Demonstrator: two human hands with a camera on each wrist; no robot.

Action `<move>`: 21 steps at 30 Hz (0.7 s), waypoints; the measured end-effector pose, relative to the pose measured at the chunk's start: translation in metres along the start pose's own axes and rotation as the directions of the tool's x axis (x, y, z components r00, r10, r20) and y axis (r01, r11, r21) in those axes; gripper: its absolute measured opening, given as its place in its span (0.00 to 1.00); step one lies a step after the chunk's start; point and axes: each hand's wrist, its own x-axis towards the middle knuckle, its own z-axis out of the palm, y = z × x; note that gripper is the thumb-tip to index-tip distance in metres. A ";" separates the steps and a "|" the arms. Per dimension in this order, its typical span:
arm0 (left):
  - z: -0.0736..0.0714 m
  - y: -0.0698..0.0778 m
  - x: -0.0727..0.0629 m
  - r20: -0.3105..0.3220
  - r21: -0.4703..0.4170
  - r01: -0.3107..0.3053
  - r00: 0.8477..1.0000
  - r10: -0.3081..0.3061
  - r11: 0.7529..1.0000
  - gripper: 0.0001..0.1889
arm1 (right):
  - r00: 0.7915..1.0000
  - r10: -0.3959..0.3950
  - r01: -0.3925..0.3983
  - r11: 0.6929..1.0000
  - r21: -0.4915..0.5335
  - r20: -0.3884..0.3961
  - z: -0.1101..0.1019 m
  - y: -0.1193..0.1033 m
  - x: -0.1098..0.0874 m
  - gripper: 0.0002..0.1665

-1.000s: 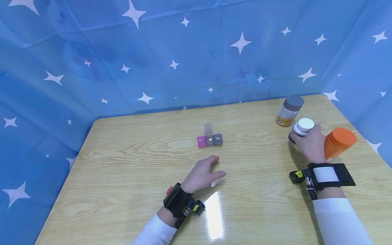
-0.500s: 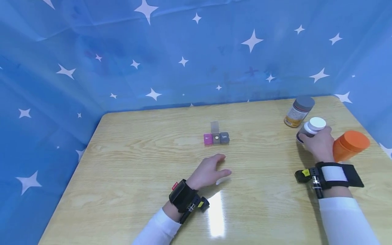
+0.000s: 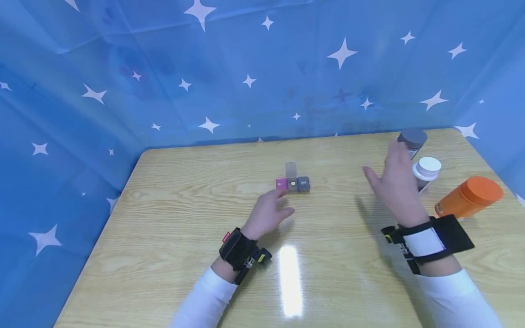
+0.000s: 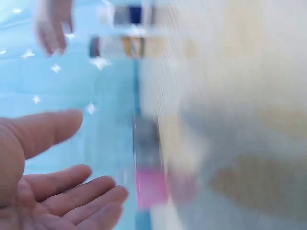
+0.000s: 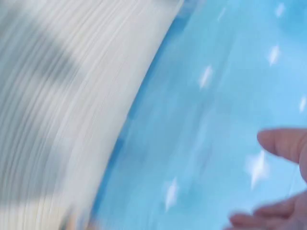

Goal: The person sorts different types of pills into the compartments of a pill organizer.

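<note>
In the head view a small pill organizer (image 3: 292, 184) with pink, grey and dark compartments lies mid-table. Its middle lid (image 3: 290, 169) stands raised, with a pale pill (image 3: 293, 183) inside. My left hand (image 3: 265, 215) is just in front of it, fingers extended and holding nothing; the left wrist view shows the pink compartment (image 4: 152, 188) beyond the fingertips. My right hand (image 3: 398, 187) is raised with spread fingers, left of the white-capped bottle (image 3: 427, 169), and partly hides the grey-capped bottle (image 3: 412, 137). The right wrist view is blurred.
An orange bottle (image 3: 469, 197) stands at the table's right, beside the white-capped one. A blue star-patterned cloth (image 3: 246, 54) hangs along the back edge of the wooden table (image 3: 172, 218).
My right hand has let go of the white-capped bottle, risen and moved left. My left hand has moved forward toward the pill organizer. The head view has shifted slightly.
</note>
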 end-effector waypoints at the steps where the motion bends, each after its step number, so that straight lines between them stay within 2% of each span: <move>1: -0.004 -0.002 0.005 -0.042 0.042 -0.019 0.999 0.020 0.999 0.26 | 0.996 -0.053 0.052 0.999 0.018 0.077 0.007 -0.011 0.005 0.44; 3: -0.011 -0.006 0.016 -0.092 0.150 -0.032 0.995 0.046 0.988 0.26 | 0.961 -0.145 0.136 0.989 0.052 0.234 0.024 -0.030 0.016 0.41; 6: -0.015 -0.010 0.031 -0.082 0.311 -0.020 0.995 0.048 0.950 0.25 | 0.879 -0.234 0.205 0.972 0.115 0.415 0.056 -0.050 0.032 0.38; 8: -0.016 -0.012 0.040 -0.047 0.390 -0.011 0.998 0.032 0.921 0.23 | 0.832 -0.278 0.241 0.961 0.138 0.480 0.076 -0.059 0.043 0.37; 11: -0.013 -0.013 0.048 -0.007 0.451 -0.009 1.000 0.014 0.892 0.17 | 0.782 -0.308 0.276 0.951 0.142 0.541 0.099 -0.065 0.055 0.37; 14: -0.008 -0.016 0.051 0.002 0.474 0.000 1.000 0.000 0.881 0.15 | 0.756 -0.313 0.298 0.946 0.124 0.574 0.110 -0.066 0.059 0.35; 17: -0.007 -0.020 0.054 0.000 0.467 -0.005 1.000 0.006 0.884 0.17 | 0.753 -0.349 0.351 0.930 0.109 0.557 0.108 -0.068 0.054 0.32; 19: -0.009 -0.022 0.055 0.000 0.451 -0.008 1.000 0.009 0.893 0.17 | 0.755 -0.395 0.409 0.908 0.095 0.523 0.104 -0.070 0.046 0.28; 21: -0.011 -0.023 0.056 -0.003 0.444 -0.011 1.000 0.014 0.896 0.16 | 0.739 -0.446 0.483 0.873 0.064 0.505 0.101 -0.070 0.035 0.25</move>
